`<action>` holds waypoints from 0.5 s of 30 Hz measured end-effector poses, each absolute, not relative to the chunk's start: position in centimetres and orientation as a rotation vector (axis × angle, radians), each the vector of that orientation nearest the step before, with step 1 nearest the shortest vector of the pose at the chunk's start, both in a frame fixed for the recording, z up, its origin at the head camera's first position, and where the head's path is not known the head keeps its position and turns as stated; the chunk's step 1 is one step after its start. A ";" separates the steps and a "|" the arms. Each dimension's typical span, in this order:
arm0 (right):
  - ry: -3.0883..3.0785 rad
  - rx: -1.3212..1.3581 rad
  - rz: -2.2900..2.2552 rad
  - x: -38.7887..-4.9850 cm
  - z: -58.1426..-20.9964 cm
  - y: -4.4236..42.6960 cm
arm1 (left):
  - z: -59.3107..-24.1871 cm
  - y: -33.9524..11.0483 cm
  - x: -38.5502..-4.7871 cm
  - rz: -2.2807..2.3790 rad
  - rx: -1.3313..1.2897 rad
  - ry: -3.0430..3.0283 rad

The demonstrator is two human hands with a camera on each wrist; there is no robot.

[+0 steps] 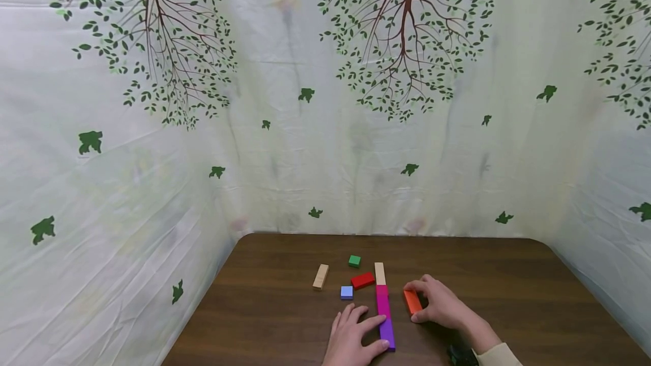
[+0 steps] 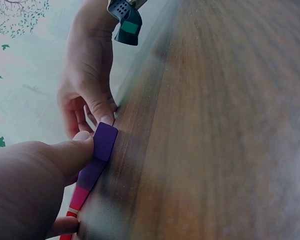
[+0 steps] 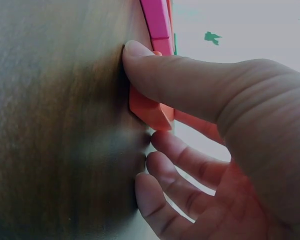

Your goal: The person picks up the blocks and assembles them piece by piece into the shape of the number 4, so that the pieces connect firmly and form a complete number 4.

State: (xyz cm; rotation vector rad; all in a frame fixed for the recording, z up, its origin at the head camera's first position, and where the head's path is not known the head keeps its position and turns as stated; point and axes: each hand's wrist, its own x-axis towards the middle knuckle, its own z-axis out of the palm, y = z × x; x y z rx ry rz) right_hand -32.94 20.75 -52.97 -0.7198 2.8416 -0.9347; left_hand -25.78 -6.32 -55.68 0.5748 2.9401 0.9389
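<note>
A row of blocks runs away from the near side in the head view: purple (image 1: 386, 335), magenta (image 1: 383, 303) and red-pink, with a natural wood block (image 1: 380, 273) at the far end. The left hand (image 1: 351, 339) rests with thumb and index finger against the left side of the purple block (image 2: 106, 141), other fingers spread on the table. To the right of the row, the right hand (image 1: 441, 304) pinches an orange block (image 1: 412, 301) between thumb and fingers; the right wrist view shows the thumb over this orange block (image 3: 152, 111).
Left of the row lie a red block (image 1: 363, 280), a light blue block (image 1: 347, 292), a green block (image 1: 354, 261) and another natural wood block (image 1: 320, 277). A leaf-patterned curtain (image 1: 285, 185) hangs behind the brown table (image 1: 473, 264).
</note>
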 end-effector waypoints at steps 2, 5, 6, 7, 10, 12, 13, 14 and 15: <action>2.848 -0.727 -0.926 -33.0 -53.0 20.7 | -55.7 -6.3 -25.8 0.938 0.573 2.936; 2.863 -0.738 -0.922 -33.0 -53.1 20.7 | -55.8 -6.4 -25.8 0.937 0.578 2.939; 2.866 -0.741 -0.927 -33.0 -53.1 20.6 | -55.8 -6.4 -25.8 0.936 0.581 2.943; 2.867 -0.740 -0.937 -33.0 -53.1 20.6 | -55.8 -6.4 -25.8 0.936 0.585 2.946; 2.860 -0.717 -0.984 -33.0 -53.1 20.5 | -55.9 -6.4 -25.8 0.935 0.597 2.956; 2.843 -0.690 -1.024 -32.9 -53.0 20.5 | -56.0 -6.4 -25.8 0.934 0.601 2.962; 2.838 -0.679 -1.039 -32.9 -53.0 20.4 | -56.0 -6.4 -25.8 0.934 0.603 2.964; 2.836 -0.669 -1.050 -32.9 -53.0 20.4 | -56.0 -6.4 -25.8 0.935 0.603 2.965; 2.837 -0.662 -1.056 -32.9 -53.0 20.4 | -55.9 -6.4 -25.8 0.935 0.603 2.965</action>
